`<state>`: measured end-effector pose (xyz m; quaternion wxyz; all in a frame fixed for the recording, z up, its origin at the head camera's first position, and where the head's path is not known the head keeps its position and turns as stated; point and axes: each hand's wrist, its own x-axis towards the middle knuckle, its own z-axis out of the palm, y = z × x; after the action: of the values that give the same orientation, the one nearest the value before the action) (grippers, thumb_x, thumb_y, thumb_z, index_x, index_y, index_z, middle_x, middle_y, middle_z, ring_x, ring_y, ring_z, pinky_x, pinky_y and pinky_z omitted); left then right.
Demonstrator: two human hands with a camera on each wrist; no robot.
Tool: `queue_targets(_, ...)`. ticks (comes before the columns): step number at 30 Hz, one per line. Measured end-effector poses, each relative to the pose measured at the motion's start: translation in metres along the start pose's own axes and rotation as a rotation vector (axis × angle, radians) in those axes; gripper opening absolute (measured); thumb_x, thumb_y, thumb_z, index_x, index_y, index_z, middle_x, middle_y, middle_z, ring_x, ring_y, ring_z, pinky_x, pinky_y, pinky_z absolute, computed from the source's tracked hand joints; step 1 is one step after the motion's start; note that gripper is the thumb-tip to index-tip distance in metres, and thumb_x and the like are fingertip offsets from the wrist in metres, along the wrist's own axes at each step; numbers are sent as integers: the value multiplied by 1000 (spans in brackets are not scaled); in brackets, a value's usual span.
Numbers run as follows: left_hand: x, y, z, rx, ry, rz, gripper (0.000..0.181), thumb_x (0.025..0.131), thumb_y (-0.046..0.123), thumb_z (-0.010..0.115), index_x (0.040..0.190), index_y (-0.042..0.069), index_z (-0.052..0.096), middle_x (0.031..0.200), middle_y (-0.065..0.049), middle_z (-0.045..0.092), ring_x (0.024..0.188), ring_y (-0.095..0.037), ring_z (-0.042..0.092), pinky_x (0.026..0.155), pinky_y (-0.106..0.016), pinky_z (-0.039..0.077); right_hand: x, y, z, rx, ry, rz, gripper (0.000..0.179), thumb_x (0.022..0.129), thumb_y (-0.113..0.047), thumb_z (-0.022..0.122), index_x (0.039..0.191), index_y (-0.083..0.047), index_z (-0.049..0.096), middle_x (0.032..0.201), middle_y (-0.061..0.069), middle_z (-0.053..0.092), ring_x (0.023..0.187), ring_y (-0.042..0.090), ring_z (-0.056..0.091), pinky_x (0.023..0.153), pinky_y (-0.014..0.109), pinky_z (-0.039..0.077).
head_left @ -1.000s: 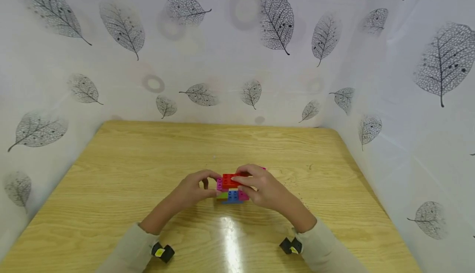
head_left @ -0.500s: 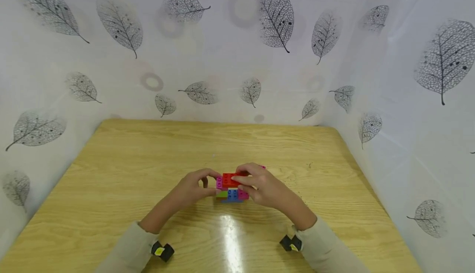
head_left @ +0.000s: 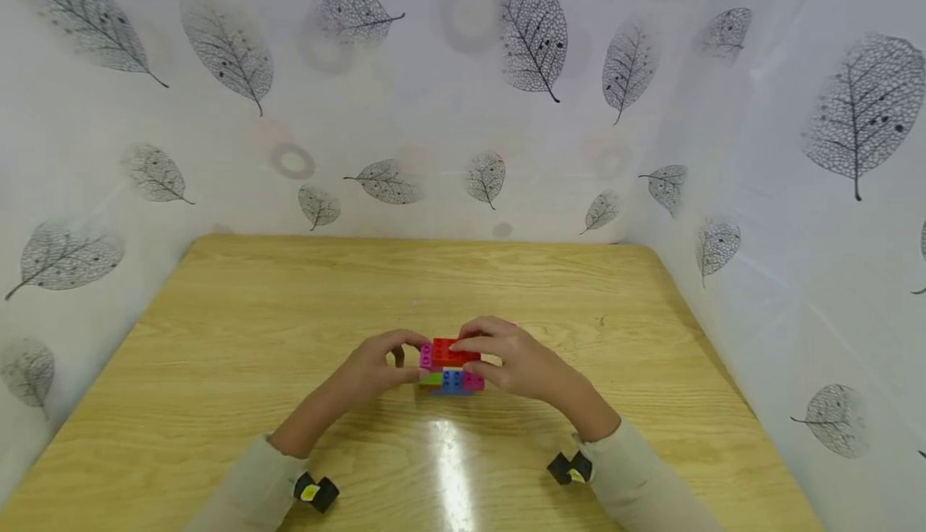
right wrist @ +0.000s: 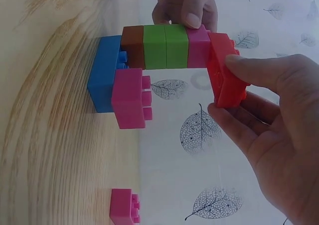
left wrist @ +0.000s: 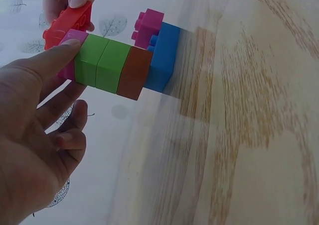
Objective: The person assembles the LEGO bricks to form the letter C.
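A blue brick (right wrist: 104, 78) lies on the table as a base. From one end of it rises a column: a brown brick (right wrist: 132, 48), two green bricks (right wrist: 155, 48) and a magenta brick (right wrist: 198, 50). A pink brick (right wrist: 128, 98) sits on the base's other end. Across the column's top lies a long red brick (right wrist: 224, 83), its right part overhanging the gap. My left hand (head_left: 376, 367) pinches the magenta brick between thumb and finger. With thumb and fingers, my right hand (head_left: 522, 363) grips the red brick's overhanging part.
A loose pink brick (right wrist: 121, 206) stands on the table, apart from the build; in the head view my right hand mostly hides it. The wooden table (head_left: 289, 291) meets a pale leaf-print cloth (head_left: 427, 114) at its back and sides.
The right hand has shifted slightly, and more of the red brick's right end shows. My left hand keeps its pinch; the build stays in place. The head view moves a little.
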<state>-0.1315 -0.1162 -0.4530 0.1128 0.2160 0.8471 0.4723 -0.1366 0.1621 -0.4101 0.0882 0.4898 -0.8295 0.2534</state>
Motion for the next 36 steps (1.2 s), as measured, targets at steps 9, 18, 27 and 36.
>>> queue_targets(9, -1, 1, -1, 15, -3, 11, 39, 93, 36, 73, 130, 24, 63, 119, 6, 65, 93, -19, 54, 64, -29, 49, -2, 6, 0, 112, -44, 88, 33, 90, -14, 77, 122, -11, 70, 126, 3, 63, 115, 19, 61, 94, 34, 55)
queue_targets(18, -3, 6, -1, 23, 43, 93, 46, 93, 39, 73, 135, 23, 62, 130, 5, 63, 112, -28, 58, 87, -38, 50, -4, 7, -6, 191, -25, 166, 34, 99, -26, 66, 131, -13, 66, 129, 0, 63, 115, 17, 61, 90, 41, 56)
queue_targets(27, -7, 19, 2, 1, 135, 215, 37, 93, 34, 73, 129, 26, 66, 131, 10, 64, 120, -17, 55, 95, -46, 50, -7, 19, -15, 238, 34, 225, 30, 102, -23, 62, 130, -14, 67, 129, 2, 64, 108, 23, 65, 83, 37, 57)
queue_targets(36, -3, 21, 5, 10, 130, 249, 31, 93, 32, 73, 123, 29, 69, 131, 11, 63, 122, -13, 53, 95, -46, 51, -24, 45, -12, 256, 52, 403, 26, 102, -24, 61, 127, -16, 68, 123, 0, 67, 107, 14, 64, 91, 37, 56)
